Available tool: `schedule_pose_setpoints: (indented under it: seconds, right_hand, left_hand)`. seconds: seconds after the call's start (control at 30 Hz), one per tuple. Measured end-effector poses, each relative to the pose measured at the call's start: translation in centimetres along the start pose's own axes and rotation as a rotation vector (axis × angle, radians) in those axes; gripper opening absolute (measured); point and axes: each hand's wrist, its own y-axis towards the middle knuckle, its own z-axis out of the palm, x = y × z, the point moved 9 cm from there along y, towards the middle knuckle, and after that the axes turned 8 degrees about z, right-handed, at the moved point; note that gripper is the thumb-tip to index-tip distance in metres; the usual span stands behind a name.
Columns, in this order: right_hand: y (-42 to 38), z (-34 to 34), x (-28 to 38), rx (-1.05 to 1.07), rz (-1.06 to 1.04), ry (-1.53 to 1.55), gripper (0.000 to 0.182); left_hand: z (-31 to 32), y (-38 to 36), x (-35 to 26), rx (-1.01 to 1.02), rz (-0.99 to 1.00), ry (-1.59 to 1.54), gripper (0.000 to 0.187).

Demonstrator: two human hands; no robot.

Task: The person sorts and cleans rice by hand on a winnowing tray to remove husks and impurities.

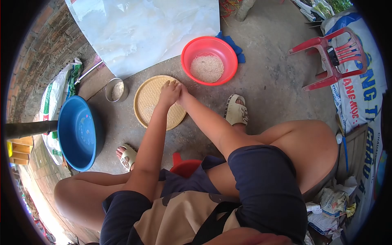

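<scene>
Both of my hands meet over the right part of a round woven bamboo tray (143, 98), which lies on the ground with a thin scatter of pale grains. My left hand (169, 94) is palm down, its fingers slightly apart, and I see nothing held in it. Against its side rests my right hand (184, 94), with its fingers mostly hidden behind the left. Just beyond them stands a red plastic basin (230, 61) holding a heap of pale rice-like grains (207, 68). Left of the tray is a metal pot (109, 94) with some similar grains inside.
A blue basin (77, 132) stands at left beside a white sack (53, 98). Beyond the tray lies a large white marbled sheet (151, 32). A red plastic chair (326, 57) is at right near a printed banner (355, 94). My sandalled feet flank the tray.
</scene>
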Motion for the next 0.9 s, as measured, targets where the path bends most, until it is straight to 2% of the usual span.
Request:
schedule_pose_setpoints:
  seconds: [0.07,0.1,0.17,0.27,0.43,0.5,0.53,0.6,0.63,0.7,0.77,0.9]
  right_hand:
    - [2.8,-3.9,0.4,-0.168,0.103,-0.319,0.022]
    - [2.1,-3.1,0.3,-0.168,0.103,-0.319,0.022]
    - [-1.1,-2.4,1.2,-0.414,0.056,-0.324,0.025]
    - [-1.1,-3.3,1.5,-0.452,0.096,-0.408,0.032]
    - [-1.6,-3.8,1.4,-0.484,0.102,-0.436,0.033]
    - [-1.5,-4.0,1.4,-0.488,0.105,-0.429,0.033]
    - [-1.6,-3.9,1.3,-0.476,0.111,-0.444,0.034]
    - [-1.5,-3.8,1.3,-0.464,0.117,-0.46,0.034]
    - [-1.6,-3.9,1.3,-0.471,0.116,-0.468,0.033]
    - [-1.6,-3.9,1.3,-0.478,0.115,-0.477,0.033]
    - [-1.5,-3.8,1.3,-0.481,0.084,-0.47,0.025]
    - [-1.7,-3.7,1.1,-0.492,0.086,-0.495,0.026]
  left_hand:
    - [-1.5,-0.4,0.7,-0.058,-0.072,0.181,0.053]
    - [-1.7,-0.6,1.3,-0.059,-0.072,0.182,0.053]
    - [-2.4,-1.3,3.3,-0.13,-0.094,0.273,0.056]
    - [-1.7,-2.8,5.9,-0.064,-0.191,0.346,0.063]
    - [-0.8,-6.2,7.0,-0.014,-0.341,0.427,0.067]
    - [-0.2,-6.9,6.9,-0.064,-0.23,0.55,0.067]
    - [0.1,-7.4,7.3,-0.065,-0.23,0.55,0.067]
    - [0.1,-8.2,5.6,-0.162,-0.035,0.543,0.066]
    - [-0.1,-8.7,5.5,-0.162,-0.035,0.542,0.066]
    - [-0.2,-9.5,4.3,-0.135,0.099,0.463,0.064]
    - [-0.9,-10.3,3.7,-0.13,0.134,0.449,0.061]
    - [-2.1,-11.4,3.2,-0.146,0.142,0.459,0.051]
